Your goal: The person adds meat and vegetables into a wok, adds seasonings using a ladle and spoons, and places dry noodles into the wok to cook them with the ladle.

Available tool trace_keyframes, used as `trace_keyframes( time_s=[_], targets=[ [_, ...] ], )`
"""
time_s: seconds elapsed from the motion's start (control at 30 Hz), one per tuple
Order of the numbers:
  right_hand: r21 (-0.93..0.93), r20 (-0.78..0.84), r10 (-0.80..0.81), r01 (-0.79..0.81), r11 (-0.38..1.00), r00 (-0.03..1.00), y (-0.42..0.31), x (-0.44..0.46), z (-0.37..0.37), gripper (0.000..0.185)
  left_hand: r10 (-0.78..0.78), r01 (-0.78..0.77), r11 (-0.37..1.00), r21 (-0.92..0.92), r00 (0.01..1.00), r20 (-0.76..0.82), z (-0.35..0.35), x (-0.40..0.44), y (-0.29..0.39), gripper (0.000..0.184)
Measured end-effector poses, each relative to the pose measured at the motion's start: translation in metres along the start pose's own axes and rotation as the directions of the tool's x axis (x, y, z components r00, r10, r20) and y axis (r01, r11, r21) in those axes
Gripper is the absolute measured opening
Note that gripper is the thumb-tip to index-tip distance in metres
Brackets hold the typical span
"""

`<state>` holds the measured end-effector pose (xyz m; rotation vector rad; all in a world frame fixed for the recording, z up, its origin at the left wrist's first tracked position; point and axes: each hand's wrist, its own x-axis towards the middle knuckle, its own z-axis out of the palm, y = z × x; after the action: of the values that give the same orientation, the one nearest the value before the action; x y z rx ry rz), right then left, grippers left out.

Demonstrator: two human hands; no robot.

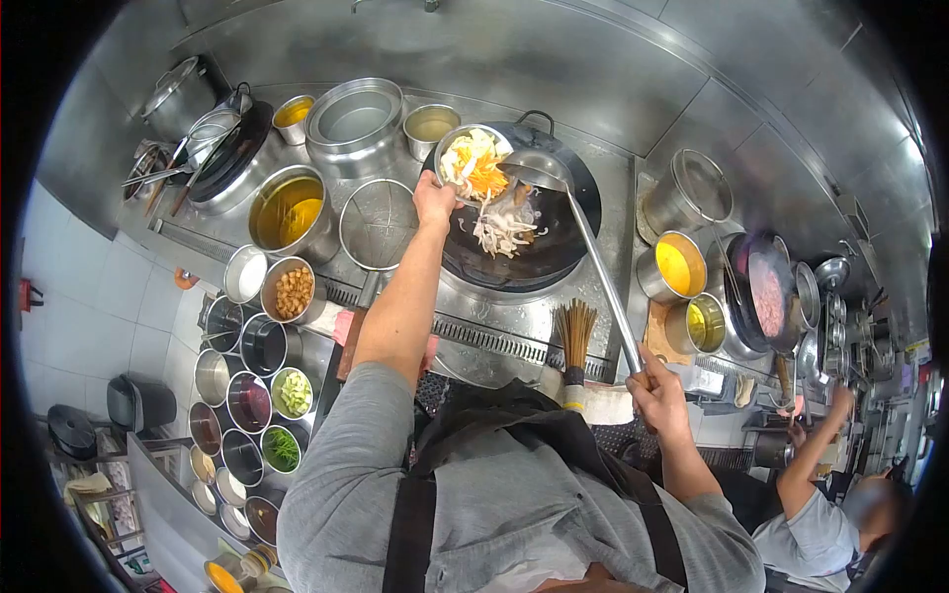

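Wire strainer (379,224) sat left of the wok (549,259) | left hand (435,201) pinched the rim of a metal bowl (505,144) of shredded vegetables (474,168) over the wok's far left | pale strips (502,235) lay in the wok | ladle (542,171) had its head just right of the bowl | bamboo brush (573,334) stood near | right hand (660,400), near right, was curled around the ladle's handle

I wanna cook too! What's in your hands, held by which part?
The left hand holds a bowl by its edge; the right hand holds a ladle by its handle, near the end.
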<state>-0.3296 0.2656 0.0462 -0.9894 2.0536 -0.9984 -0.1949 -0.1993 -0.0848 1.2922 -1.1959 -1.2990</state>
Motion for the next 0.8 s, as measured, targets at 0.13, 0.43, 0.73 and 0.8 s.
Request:
trace_keyframes(
  time_s=[0.13,0.43,0.73,0.8],
  targets=[
    [0.022,0.013,-0.029,0.029,0.999,0.999,-0.008,0.008,0.006,0.058,-0.014,0.015,0.999,-0.039,1.0,0.016,0.003,-0.001,-0.001,0.021],
    [0.057,0.007,-0.131,0.13,0.99,0.991,-0.003,0.05,0.036,0.056,0.011,-0.003,0.994,-0.111,0.997,0.078,0.008,-0.021,0.002,0.024],
    [0.375,0.134,-0.015,-0.036,0.926,0.991,-0.013,0.01,0.009,0.063,-0.012,0.013,1.0,-0.006,0.996,0.09,0.002,-0.021,0.008,0.026],
    [0.359,0.118,-0.006,-0.037,0.933,0.993,-0.009,0.013,0.012,0.063,-0.016,0.017,1.0,-0.012,0.996,0.093,0.004,-0.019,0.007,0.025]
  ],
)
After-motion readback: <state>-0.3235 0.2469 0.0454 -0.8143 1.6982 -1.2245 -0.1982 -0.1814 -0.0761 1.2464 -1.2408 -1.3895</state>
